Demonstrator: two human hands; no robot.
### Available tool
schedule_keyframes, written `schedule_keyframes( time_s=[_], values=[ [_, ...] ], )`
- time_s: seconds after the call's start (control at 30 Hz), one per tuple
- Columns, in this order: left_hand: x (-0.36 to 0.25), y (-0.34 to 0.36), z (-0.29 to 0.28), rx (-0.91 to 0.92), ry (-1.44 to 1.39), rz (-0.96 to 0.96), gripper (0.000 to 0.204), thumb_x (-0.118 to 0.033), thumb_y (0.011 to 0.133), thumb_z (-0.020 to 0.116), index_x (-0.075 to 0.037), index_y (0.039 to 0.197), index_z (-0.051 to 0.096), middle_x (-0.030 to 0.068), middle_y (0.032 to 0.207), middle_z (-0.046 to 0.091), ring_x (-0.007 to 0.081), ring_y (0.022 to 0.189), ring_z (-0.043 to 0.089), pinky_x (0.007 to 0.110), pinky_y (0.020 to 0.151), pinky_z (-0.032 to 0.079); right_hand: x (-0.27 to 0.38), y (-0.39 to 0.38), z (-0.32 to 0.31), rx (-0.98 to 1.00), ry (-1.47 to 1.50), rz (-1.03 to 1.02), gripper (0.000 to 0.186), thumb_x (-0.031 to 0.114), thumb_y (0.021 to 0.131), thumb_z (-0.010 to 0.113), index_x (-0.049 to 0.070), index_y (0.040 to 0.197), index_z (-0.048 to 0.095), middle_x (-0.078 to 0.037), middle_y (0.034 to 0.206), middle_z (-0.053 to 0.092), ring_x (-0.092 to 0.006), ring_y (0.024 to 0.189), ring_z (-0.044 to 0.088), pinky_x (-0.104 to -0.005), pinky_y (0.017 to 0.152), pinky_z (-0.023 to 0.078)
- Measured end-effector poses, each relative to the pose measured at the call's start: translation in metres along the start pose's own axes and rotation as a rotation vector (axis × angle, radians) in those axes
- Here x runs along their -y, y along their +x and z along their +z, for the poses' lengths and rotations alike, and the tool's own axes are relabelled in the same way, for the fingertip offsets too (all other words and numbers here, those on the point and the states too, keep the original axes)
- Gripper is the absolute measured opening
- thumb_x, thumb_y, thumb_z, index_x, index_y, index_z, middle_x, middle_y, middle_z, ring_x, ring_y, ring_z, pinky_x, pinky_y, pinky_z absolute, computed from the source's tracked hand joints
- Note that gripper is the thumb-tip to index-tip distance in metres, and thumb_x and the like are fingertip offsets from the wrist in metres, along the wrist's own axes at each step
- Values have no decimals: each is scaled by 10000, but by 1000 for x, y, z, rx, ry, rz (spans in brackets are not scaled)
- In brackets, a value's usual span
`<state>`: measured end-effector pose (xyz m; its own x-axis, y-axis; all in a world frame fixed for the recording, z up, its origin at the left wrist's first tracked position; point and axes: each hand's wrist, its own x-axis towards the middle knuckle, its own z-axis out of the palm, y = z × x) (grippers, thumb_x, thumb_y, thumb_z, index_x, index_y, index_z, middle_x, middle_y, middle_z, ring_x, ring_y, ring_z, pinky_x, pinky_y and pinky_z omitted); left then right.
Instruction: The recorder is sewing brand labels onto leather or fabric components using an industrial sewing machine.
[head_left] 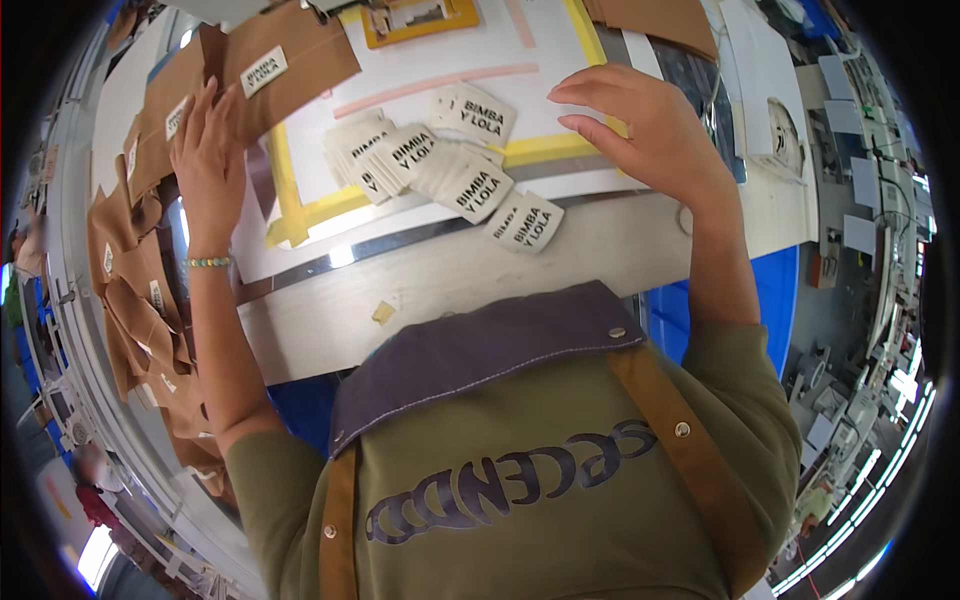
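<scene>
My left hand (208,150) lies with outstretched fingers on the edge of a brown fabric or paper-like piece (315,75), which bears a white label with dark print. My right hand (645,125) hovers at the right of the worktop, its thumb and fingers apart and nothing visible between them. Between the hands a loose heap of white printed labels (470,185) spreads over a white sheet (315,175) bordered with yellow tape. Two overlapping labels (530,222) lie at the near end of the heap.
More brown pieces with white labels (140,300) hang in a pile down the left side. A yellow frame-like tray (420,20) sits at the far edge, with a stack of brown pieces (660,22) to its right. A small beige scrap (383,312) lies on the near table edge.
</scene>
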<state>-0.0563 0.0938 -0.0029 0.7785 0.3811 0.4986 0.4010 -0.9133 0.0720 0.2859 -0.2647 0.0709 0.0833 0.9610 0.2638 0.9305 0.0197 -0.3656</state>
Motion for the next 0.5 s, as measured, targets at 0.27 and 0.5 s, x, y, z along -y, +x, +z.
schedule_keyframes(
  time_s=[0.27, 0.5],
  values=[
    [24, 20, 48, 105, 68, -39, 552, -449, 1119, 553, -186, 1604, 564, 106, 1679, 512, 389, 1559, 426, 520, 1275, 334, 47, -13, 20, 203, 74, -42, 428, 415, 889, 836, 101, 1160, 729, -77, 1070, 675, -310, 995, 690, -431, 810, 553],
    [-57, 14, 12, -6, -2, 45, 574, -345, 1085, 650, -113, 1600, 545, 118, 1715, 452, 381, 1601, 350, 524, 1308, 272, -53, 7, -11, -146, -325, 227, 407, 251, 946, 788, 130, 1330, 731, -61, 1313, 738, -307, 1139, 715, -400, 918, 587]
  ],
)
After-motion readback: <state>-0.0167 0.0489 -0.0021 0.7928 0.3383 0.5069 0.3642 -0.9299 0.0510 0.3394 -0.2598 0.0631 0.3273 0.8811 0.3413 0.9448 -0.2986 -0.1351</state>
